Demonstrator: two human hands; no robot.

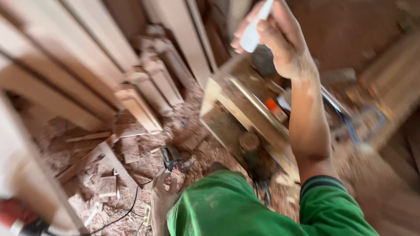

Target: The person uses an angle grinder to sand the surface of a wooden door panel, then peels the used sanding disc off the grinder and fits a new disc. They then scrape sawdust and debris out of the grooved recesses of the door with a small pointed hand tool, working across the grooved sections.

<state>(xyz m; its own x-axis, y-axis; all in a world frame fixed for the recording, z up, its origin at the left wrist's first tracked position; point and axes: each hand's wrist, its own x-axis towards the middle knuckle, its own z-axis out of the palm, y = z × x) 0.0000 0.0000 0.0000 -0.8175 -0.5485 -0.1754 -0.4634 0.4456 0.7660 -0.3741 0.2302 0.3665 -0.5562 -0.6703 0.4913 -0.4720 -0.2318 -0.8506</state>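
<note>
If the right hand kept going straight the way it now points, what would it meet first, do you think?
The right hand, holding a white object, points up toward the leaning pale board; that looks first in line, though blur hides the depth.

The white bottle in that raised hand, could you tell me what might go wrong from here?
1. The right hand holds the white bottle tipped above the cluttered workbench; its contents could drip onto the tools there.
2. A black cable trails through wood offcuts and sawdust on the floor, a likely trip hazard.
3. The view is blurred with motion, so aim may suffer.
</note>
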